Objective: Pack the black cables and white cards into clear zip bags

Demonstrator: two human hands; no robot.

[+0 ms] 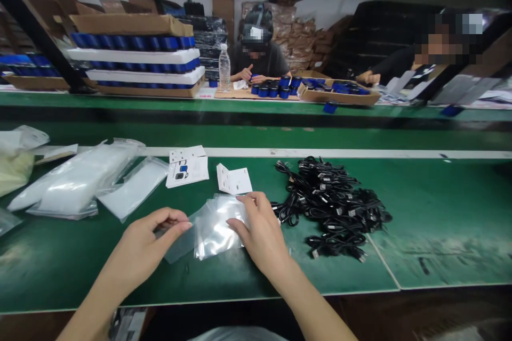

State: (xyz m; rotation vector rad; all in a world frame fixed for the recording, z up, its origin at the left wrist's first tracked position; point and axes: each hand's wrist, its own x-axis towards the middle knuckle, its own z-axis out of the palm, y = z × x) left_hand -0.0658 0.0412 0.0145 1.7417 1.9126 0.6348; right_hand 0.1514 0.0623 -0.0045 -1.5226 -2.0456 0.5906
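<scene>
A clear plastic bag [218,229] lies crumpled on the green bench mat [440,224] between my hands. My left hand [148,242] pinches the bag's left edge between thumb and fingers. My right hand [260,237] sits on the bag's right part, its thumb and fingers gripping the film. Just right of that hand is a heap of bundled black cables [332,202], its nearest loops almost at my fingers. Above the bag lie an open white printed card [234,179] and a small stack of printed cards [187,168].
Flat packs of clear bags [76,181] lie at the left of the mat. Beyond a green divider [256,136], a co-worker [256,58] handles blue-and-black round containers [272,90] near a water bottle [224,68]. Stacked boxes of similar containers [136,58] stand behind, with another co-worker [400,64] at right.
</scene>
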